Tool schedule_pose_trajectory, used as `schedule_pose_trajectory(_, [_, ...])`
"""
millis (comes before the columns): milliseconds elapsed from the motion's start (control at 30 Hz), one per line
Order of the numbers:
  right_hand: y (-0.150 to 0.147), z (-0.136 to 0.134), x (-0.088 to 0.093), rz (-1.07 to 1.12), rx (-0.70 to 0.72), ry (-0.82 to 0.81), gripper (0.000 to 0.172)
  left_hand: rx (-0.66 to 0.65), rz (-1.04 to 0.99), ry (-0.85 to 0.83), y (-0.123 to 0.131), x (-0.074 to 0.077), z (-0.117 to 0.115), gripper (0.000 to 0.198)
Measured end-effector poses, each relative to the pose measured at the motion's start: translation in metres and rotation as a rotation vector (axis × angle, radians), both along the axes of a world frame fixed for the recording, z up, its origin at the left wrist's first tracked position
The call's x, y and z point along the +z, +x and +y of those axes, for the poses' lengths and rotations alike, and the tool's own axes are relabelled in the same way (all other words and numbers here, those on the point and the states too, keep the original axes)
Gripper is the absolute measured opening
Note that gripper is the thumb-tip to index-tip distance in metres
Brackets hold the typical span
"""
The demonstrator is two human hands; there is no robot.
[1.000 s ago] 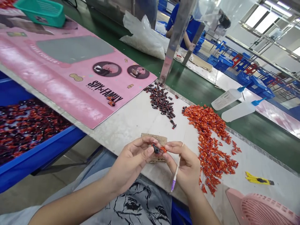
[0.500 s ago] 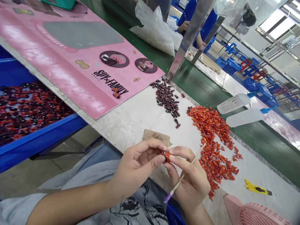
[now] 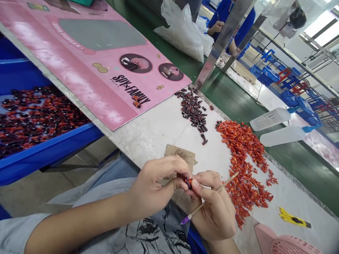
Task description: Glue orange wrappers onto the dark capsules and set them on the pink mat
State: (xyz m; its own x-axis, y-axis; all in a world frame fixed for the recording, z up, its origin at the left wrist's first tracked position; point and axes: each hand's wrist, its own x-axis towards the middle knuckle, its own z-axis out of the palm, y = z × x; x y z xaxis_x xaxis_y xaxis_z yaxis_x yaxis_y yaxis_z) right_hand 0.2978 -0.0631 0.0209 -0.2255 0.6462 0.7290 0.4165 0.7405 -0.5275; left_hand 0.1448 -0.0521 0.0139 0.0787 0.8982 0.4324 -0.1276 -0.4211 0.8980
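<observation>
My left hand point(image 3: 156, 187) and my right hand point(image 3: 214, 204) meet over the near table edge, both pinching one small black and orange part point(image 3: 188, 182) between thumb and fingers. A thin stick with a purple end point(image 3: 203, 204) also lies across my right hand's fingers. Just beyond my hands sits a scrap of brown cardboard point(image 3: 181, 154). To the right spreads a pile of orange pieces point(image 3: 245, 158), and farther back a smaller pile of dark pieces point(image 3: 194, 111).
A pink printed board point(image 3: 87, 53) leans at left above a blue bin of assembled parts point(image 3: 31, 116). Two white squeeze bottles point(image 3: 275, 123) lie on the green belt. A yellow cutter point(image 3: 292, 218) and pink fan point(image 3: 288, 240) sit at right. Another person in blue works far back.
The view has shifted, and my hands have drawn closer to me. The orange piece now sits against the dark part, held tighter between both hands; the stick has tilted flatter.
</observation>
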Motion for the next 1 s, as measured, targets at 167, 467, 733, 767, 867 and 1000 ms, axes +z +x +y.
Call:
schedule_pose_trajectory(167, [0.003,0.001,-0.004,0.022,0.025,-0.104,0.023,0.078,0.019,0.091,0.005,-0.004,-0.001,0.024])
schedule_pose_trajectory(467, [0.01,0.005,-0.002,0.022,0.033,-0.195,0.021,-0.043,-0.209,-0.318,0.005,-0.001,0.0,0.007])
schedule_pose_trajectory(733, [0.004,0.004,-0.003,-0.029,-0.06,-0.064,0.027,-0.057,-0.325,-0.458,0.01,-0.001,0.0,0.013])
schedule_pose_trajectory(767, [0.003,0.004,-0.004,-0.027,-0.068,-0.052,0.027,-0.052,-0.327,-0.462,0.01,-0.001,0.0,0.012])
schedule_pose_trajectory(867, [0.002,0.004,-0.005,-0.025,-0.074,-0.046,0.026,-0.045,-0.321,-0.479,0.011,0.001,0.001,0.009])
schedule_pose_trajectory(1000, [-0.001,0.002,-0.005,0.01,-0.103,-0.027,0.021,-0.051,-0.272,-0.442,0.011,0.001,0.003,0.005])
